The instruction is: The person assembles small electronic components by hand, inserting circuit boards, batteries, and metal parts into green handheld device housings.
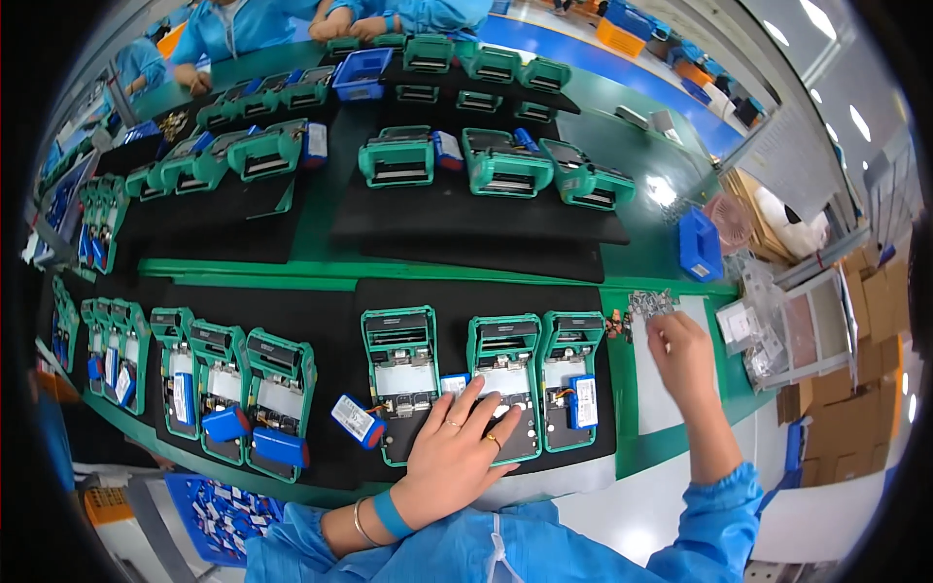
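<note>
My left hand, with a ring on the finger and fingers spread, lies over the lower part of an opened green device housing on the black mat. A blue-and-white battery pack shows just beyond its fingertips. Another green housing lies to its left, with a loose battery beside it. On the right is a third housing, with a battery on its board. My right hand has its fingers curled together at a pile of small clear or silvery parts; what they hold is hidden.
Small copper-coloured parts lie beside the pile. More green housings with batteries line the left. A blue bin stands at the right; a blue crate of batteries sits below the table. Across it, people work behind further housings.
</note>
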Available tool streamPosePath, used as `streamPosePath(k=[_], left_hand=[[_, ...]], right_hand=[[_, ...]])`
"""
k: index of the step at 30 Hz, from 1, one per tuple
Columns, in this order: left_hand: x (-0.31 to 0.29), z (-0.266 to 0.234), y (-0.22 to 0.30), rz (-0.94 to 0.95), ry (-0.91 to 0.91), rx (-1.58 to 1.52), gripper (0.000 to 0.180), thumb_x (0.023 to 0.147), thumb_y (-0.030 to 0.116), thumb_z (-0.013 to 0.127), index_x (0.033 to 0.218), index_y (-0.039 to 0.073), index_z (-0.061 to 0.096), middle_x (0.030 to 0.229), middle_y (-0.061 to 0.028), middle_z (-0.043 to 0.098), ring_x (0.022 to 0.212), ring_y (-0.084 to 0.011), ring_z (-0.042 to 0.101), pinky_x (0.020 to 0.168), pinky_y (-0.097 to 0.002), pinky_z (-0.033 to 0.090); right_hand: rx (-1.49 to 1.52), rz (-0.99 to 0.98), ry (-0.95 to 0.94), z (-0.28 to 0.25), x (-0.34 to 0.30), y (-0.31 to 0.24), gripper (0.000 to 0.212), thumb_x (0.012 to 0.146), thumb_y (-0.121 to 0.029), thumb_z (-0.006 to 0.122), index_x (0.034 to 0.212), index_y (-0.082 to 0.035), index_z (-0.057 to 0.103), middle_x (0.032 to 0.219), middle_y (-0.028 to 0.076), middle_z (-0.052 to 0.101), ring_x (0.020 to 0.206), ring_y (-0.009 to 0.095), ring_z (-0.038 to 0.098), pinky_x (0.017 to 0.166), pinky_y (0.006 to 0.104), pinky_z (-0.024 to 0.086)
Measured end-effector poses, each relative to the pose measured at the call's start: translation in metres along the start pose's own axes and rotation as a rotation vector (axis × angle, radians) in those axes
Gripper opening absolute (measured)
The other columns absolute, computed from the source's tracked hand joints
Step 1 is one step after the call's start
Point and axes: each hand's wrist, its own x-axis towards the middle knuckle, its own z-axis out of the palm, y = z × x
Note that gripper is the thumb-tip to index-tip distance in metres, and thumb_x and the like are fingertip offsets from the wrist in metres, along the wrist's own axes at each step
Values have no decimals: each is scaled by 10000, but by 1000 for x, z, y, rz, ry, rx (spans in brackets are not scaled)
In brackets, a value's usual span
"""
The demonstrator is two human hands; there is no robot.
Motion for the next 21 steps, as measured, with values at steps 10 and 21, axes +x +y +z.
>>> streamPosePath(k=[10,21], left_hand=[[-4,2,-4,32,59,-54,628,791,399,747,1285,38,606,1335,-135,518,1372,-351,387,1080,-494,353],[-3,5,-11,32,63,-91,625,799,415,732,1273,26,611,1306,-128,518,1369,-333,382,1082,-483,346]], right_hand=[[36,-666,-38,56,-20,-114,282,619,-136,691,896,-82,674,780,0,530,707,165,582,512,284,479],[-221,-734,40,64,-11,-124,192,616,-159,666,797,-103,633,733,-12,484,675,136,537,482,256,419]])
